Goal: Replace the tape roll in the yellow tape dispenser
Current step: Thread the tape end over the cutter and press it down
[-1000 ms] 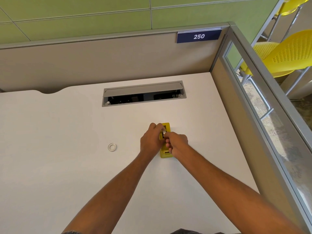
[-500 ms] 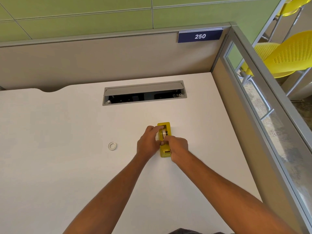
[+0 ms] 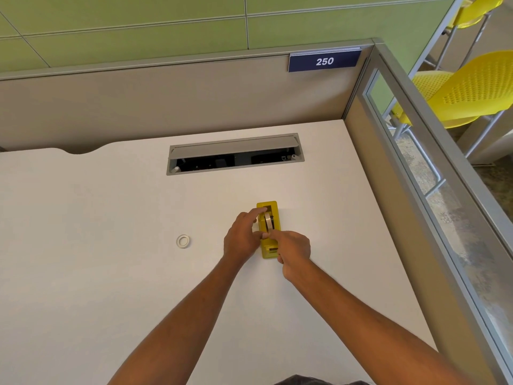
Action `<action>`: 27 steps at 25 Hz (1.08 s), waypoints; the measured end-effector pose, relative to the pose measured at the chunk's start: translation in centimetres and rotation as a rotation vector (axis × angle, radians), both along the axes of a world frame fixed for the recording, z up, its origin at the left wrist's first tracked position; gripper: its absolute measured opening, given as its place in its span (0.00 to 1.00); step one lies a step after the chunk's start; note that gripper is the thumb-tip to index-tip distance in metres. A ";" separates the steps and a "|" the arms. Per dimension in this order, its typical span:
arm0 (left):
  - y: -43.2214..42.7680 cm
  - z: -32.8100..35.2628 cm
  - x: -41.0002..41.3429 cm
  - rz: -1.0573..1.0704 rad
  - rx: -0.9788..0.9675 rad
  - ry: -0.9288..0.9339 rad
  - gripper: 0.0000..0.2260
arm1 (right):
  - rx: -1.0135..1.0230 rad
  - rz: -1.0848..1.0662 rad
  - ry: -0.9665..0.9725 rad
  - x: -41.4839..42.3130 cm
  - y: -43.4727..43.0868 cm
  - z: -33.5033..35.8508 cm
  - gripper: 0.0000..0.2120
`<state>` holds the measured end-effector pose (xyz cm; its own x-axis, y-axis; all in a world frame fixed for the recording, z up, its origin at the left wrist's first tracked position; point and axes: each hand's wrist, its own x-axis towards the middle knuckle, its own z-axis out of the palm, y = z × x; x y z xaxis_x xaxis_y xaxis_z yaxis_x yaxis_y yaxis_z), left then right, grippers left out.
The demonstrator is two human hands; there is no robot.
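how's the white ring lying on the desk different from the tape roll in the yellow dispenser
The white ring lies flat on the desk, hole up; the tape roll stands on edge inside the yellow dispenser. The ring sits alone and untouched to the left; the roll has both hands, left and right, at it. Both are round and pale.

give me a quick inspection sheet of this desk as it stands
surface: white desk top, mostly bare
job's things: yellow plastic tape dispenser flat on desk, tape roll seated in it; small white empty ring core lying apart to its left
clutter: nothing seen
hands: left hand steadies dispenser's side; right hand pinches at the roll's near edge
cables: dark grey desk cable slot open, contents unclear
surroundings: blue 250 sign, yellow perforated chairs beyond partition
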<state>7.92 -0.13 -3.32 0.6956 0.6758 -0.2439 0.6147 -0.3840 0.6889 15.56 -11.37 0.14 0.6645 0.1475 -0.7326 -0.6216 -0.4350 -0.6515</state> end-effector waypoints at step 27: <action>-0.7 -1.1 -0.4 0.022 -0.183 -0.137 0.29 | 0.249 -0.179 0.160 -2.9 -4.0 -1.4 0.10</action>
<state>7.53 -0.85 -4.40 0.7162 0.6445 -0.2678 0.5175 -0.2329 0.8234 12.69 -15.33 -1.22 0.5756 0.2258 -0.7859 -0.7766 -0.1498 -0.6119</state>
